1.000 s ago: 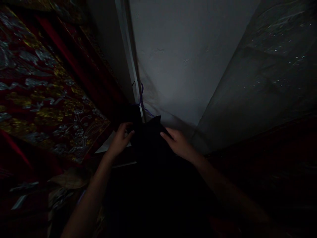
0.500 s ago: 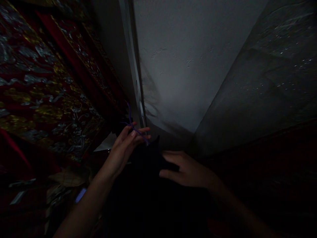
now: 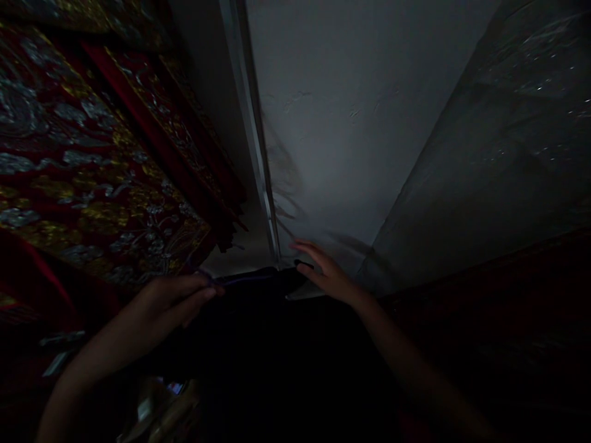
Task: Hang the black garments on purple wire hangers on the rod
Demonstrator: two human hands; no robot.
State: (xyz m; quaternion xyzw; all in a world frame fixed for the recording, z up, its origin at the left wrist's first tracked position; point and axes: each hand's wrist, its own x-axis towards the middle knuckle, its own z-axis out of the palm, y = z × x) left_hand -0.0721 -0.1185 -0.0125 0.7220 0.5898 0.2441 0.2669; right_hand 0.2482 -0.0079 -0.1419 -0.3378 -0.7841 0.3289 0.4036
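A thin purple string (image 3: pixel 249 278) is pinched between the thumb and fingers of my left hand (image 3: pixel 170 301). It stretches right, across the top edge of a very dark, cloth-like mass (image 3: pixel 281 344), toward that mass's raised tip. Near this tip is my right hand (image 3: pixel 325 271), its fingers extended and the thumb held apart from them. Whether the right thumb touches the dark material cannot be made out. Most of the dark mass is lost in shadow.
A red cloth with gold and silver embroidery (image 3: pixel 106 184) hangs at the left. A pale wall (image 3: pixel 341 123) with a narrow metal strip (image 3: pixel 256 135) stands ahead. Shiny clear plastic sheeting (image 3: pixel 517 141) covers the right. Cluttered small items (image 3: pixel 152 409) lie at lower left.
My left hand has moved left and down, drawing the purple string out straighter. My right hand has risen and shifted slightly, away from the middle of the dark material.
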